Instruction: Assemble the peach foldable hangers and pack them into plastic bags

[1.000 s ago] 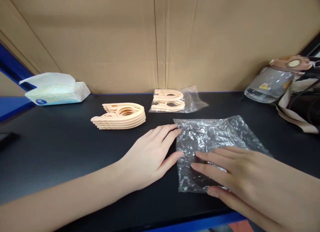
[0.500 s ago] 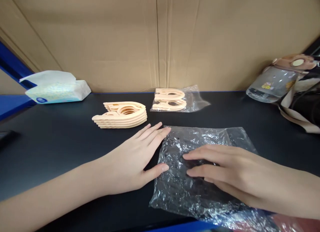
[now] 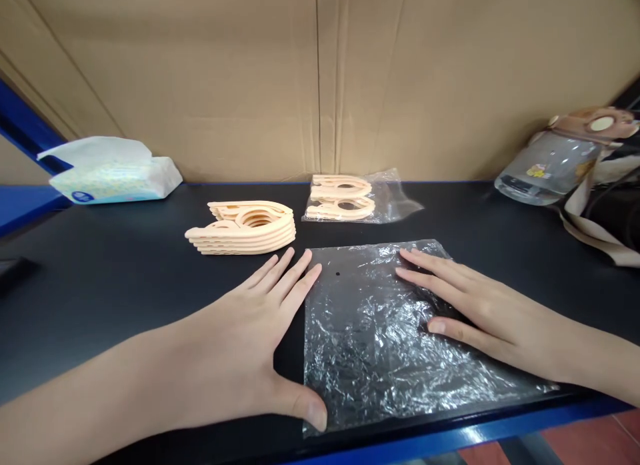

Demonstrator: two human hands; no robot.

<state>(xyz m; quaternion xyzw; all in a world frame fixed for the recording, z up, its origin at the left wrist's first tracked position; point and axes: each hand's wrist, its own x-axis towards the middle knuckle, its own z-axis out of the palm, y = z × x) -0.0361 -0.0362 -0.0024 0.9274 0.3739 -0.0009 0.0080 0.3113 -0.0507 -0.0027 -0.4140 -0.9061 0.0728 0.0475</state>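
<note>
A clear plastic bag (image 3: 365, 345), crinkled and shiny, lies flat on the black tabletop (image 3: 120, 278). My left hand (image 3: 250, 338) rests with fingers spread along the bag's left edge, thumb and fingertips touching it. On the bag's right side my right hand (image 3: 480, 311) lies with fingers apart, pressing on the film. Neither hand grips anything. Beyond my left fingertips sits a stack of cream folding hangers (image 3: 245, 237). Farther back, more cream hangers (image 3: 343, 208) are inside another clear bag (image 3: 393, 198).
At the back left stands a tissue pack (image 3: 117, 178). A clear water bottle (image 3: 547, 165) with a brown lid and a strap (image 3: 580, 218) is at the back right. Cardboard (image 3: 225, 85) walls off the rear, and a blue edge (image 3: 450, 438) runs along the front.
The near bag now lies flatter and squarer, its lower part no longer hanging over the front edge. My left thumb moved toward me, spreading wider; my right hand shifted right and opened flat.
</note>
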